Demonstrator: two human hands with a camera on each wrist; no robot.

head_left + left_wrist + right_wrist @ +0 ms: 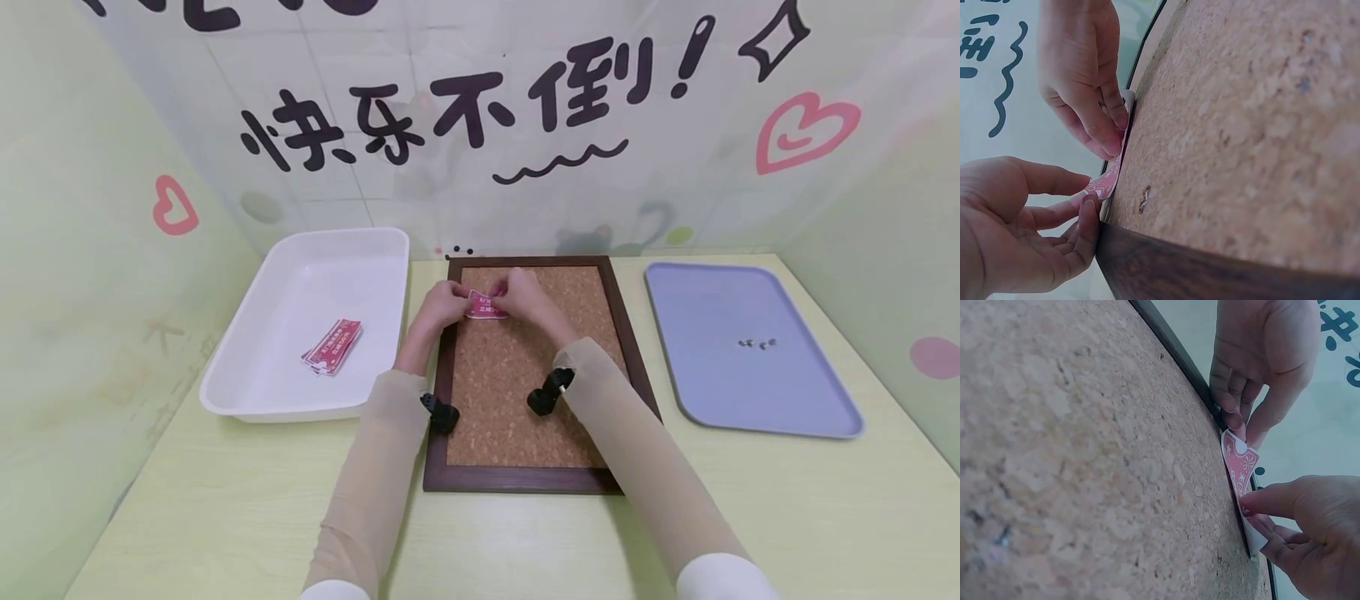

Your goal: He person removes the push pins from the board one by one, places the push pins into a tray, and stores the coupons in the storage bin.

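Observation:
A red and white coupon (483, 307) lies against the upper left part of a cork board (517, 375) with a dark wooden frame. My left hand (444, 303) pinches the coupon's left end near the frame. On the coupon's other part, my right hand (522, 296) has thumb and fingers pinched together. In the right wrist view the coupon (1239, 464) stands slightly bent off the cork, with my right thumb (1266, 499) on its printed face. Whether a small pin is between those right fingers is hidden.
On the left, a white plastic tub (300, 267) holds a small stack of similar coupons (335, 346). A blue-grey tray (742, 383) on the right carries several tiny metallic pieces (757, 343). A printed wall sheet (465, 192) stands close behind the board.

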